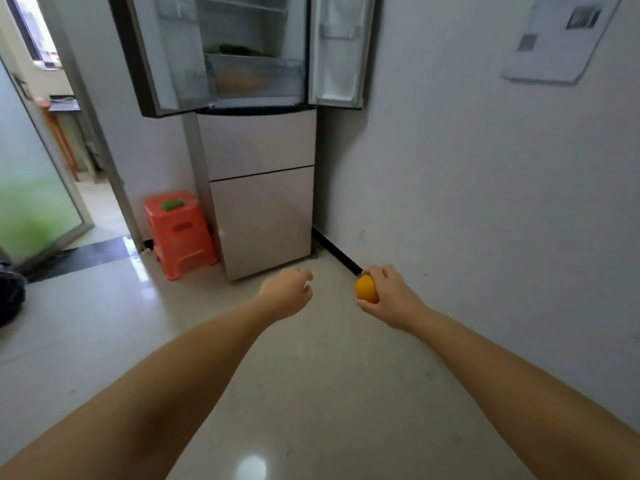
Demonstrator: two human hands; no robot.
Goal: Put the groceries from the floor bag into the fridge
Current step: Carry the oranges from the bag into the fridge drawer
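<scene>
My right hand (386, 296) is closed around an orange (366, 289), held low in front of the fridge (259, 202). My left hand (289, 292) hangs beside it with loosely curled fingers and nothing in it. Both upper fridge doors stand open. Inside, green vegetables (239, 50) lie on a shelf, and orange fruit (239, 83) shows through the clear crisper drawer below. A dark bag (10, 292) sits on the floor at the far left edge, mostly cut off.
An orange plastic stool (180, 233) with a small green item (172, 204) on top stands left of the fridge. A white wall runs along the right, with a paper sheet (557, 36) pinned high. A glass door (34, 188) opens at the left.
</scene>
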